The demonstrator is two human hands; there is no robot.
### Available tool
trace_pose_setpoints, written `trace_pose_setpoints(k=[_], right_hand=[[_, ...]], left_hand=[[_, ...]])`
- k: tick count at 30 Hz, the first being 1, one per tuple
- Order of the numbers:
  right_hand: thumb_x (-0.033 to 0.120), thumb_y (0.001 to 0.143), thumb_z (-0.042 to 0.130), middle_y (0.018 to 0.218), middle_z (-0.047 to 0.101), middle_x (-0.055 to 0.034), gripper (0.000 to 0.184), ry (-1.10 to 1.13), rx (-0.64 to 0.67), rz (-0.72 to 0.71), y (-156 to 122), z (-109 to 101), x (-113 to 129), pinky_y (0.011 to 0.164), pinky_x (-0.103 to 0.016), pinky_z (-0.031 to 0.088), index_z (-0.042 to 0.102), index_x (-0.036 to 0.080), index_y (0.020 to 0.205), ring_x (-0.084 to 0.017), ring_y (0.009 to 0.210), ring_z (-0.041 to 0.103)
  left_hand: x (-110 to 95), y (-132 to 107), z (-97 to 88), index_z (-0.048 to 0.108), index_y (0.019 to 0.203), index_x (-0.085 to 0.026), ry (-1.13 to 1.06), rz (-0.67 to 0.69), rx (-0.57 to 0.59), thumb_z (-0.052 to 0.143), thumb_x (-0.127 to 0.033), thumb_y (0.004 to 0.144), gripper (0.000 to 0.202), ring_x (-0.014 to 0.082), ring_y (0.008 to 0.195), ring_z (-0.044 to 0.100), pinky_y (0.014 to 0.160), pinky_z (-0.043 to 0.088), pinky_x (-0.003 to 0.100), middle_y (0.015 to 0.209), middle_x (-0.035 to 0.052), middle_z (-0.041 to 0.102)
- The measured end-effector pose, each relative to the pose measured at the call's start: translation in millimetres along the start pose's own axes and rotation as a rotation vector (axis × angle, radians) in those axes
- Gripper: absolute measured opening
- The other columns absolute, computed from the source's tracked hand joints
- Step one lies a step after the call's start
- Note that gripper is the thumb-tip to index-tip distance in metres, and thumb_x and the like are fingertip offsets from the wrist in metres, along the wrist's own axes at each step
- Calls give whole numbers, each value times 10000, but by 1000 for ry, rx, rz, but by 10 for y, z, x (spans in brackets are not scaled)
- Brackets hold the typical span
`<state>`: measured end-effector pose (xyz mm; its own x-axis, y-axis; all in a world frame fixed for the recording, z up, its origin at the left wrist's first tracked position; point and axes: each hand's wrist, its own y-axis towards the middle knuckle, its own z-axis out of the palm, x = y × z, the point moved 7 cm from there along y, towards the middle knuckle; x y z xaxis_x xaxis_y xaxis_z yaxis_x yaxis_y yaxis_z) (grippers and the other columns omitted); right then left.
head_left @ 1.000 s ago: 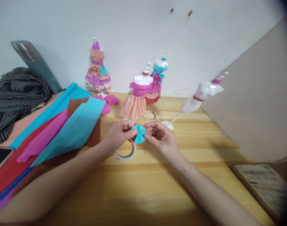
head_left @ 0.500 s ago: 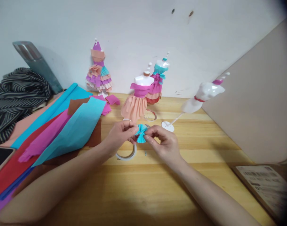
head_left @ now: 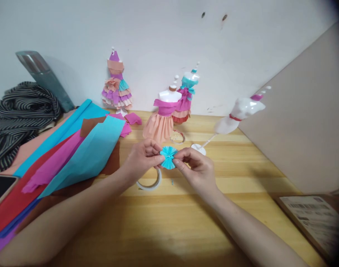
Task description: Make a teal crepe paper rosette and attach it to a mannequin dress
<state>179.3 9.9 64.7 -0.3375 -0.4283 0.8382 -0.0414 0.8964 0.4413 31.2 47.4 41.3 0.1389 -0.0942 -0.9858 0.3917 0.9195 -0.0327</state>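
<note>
Rosette (head_left: 168, 158) pinched between fingers (head_left: 185, 152)

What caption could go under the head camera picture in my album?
Left hand and right hand hold a pleated turquoise disc near a mannequin dressed in pink and peach.

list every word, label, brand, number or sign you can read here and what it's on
No text can be read for certain.
Label on the box at lower right: a barcode and lines of print, all too small and blurred to read.
Phone at the left edge: dark screen, no text visible.
Rosette: no print visible.
</note>
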Motion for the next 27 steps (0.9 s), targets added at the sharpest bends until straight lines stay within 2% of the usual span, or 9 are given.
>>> trace_pose_setpoints(k=[6, 10, 13, 17, 21, 27], right_hand=[[212, 799, 660, 635, 599, -4, 72, 1, -34, 5, -3, -36, -16, 561, -296, 461, 628, 202, 736, -145, 584, 550], [207, 811, 640, 652, 613, -10, 85, -59, -42, -47, 1, -44, 30, 576, -300, 475, 623, 207, 728, -146, 592, 555], [180, 820, 618, 649, 607, -7, 107, -103, -43, -117, -2, -41, 99, 555, -288, 459, 611, 210, 718, -139, 581, 541], [153, 838, 605, 657, 591, -6, 110, -125, -12, -177, -29, -8, 145, 563, -291, 450, 606, 211, 744, -142, 597, 539], [175, 849, 616, 666, 593, -11, 100, -61, 52, -136, -39, 36, 101, 584, -302, 456, 608, 211, 756, -150, 616, 551], [244, 831, 654, 635, 589, -3, 120, 37, 68, -17, -3, 27, 21, 574, -292, 450, 619, 210, 721, -142, 582, 531]], left_hand=[[40, -1, -8, 569, 791, -152, -51, -88, 52, 714, -272, 694, 212, 124, 528, 655, 534, 531, 239, 613, -10, 668], [51, -4, -37, 563, 846, -155, 6, -92, -13, 686, -280, 720, 215, 126, 515, 648, 520, 511, 238, 613, -9, 668], [-34, -33, -51, 572, 928, -158, 119, 13, -82, 663, -329, 755, 260, 124, 559, 647, 552, 508, 245, 672, 2, 682], [-152, -96, 41, 584, 927, -183, 278, 162, -44, 751, -251, 676, 310, 122, 686, 657, 650, 518, 243, 810, 2, 701], [-133, -79, 27, 553, 778, -172, 140, 165, -38, 707, -216, 708, 175, 110, 671, 638, 642, 514, 230, 719, -10, 661], [-61, 6, -32, 526, 725, -162, -4, 81, -25, 756, -225, 622, 260, 90, 547, 595, 512, 474, 199, 624, -31, 616]])
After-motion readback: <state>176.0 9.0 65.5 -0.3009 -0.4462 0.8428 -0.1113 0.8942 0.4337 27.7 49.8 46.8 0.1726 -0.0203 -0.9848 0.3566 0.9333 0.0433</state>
